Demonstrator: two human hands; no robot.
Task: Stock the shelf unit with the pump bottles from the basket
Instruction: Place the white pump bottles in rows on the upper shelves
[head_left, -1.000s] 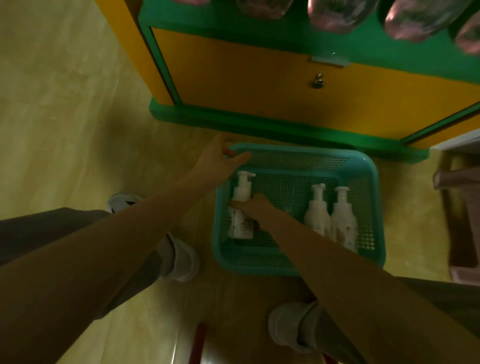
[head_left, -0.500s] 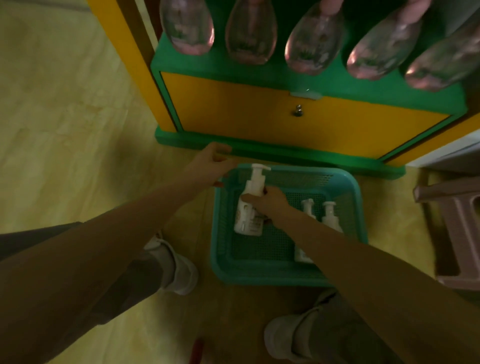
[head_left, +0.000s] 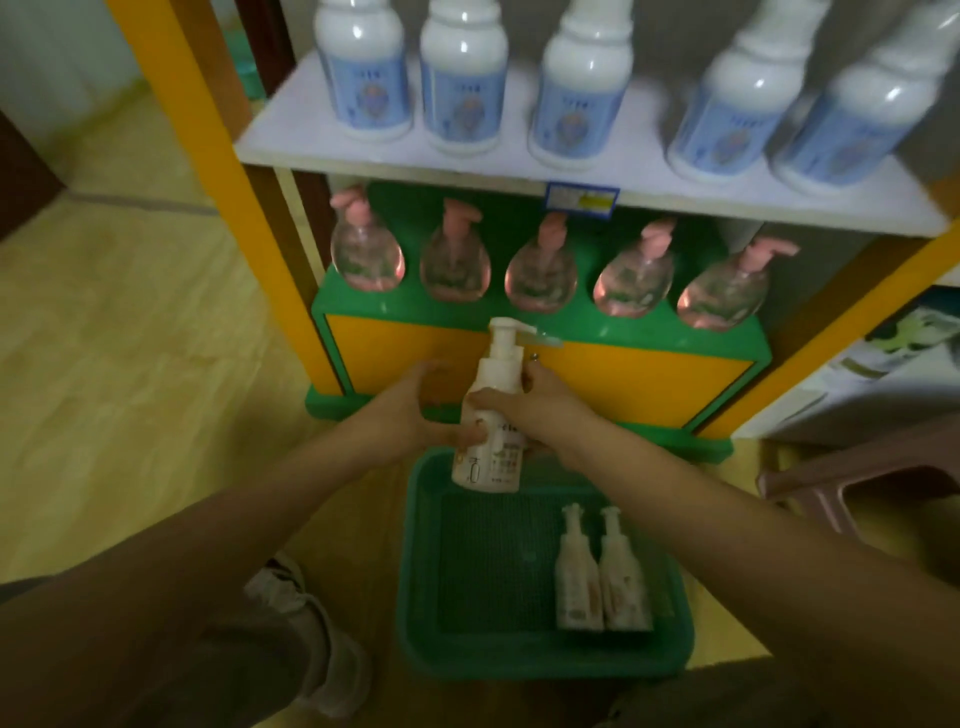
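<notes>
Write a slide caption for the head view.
Both hands hold a white pump bottle upright above the green basket, two bottles left inside.

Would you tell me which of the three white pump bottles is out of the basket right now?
The white pump bottle held upright by both the left hand and right hand, above the basket; the other two bottles remain inside.

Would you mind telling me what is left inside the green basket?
Two white pump bottles stand side by side at the right of the green basket. Its far edge is hidden behind the held bottle and both hands.
</notes>
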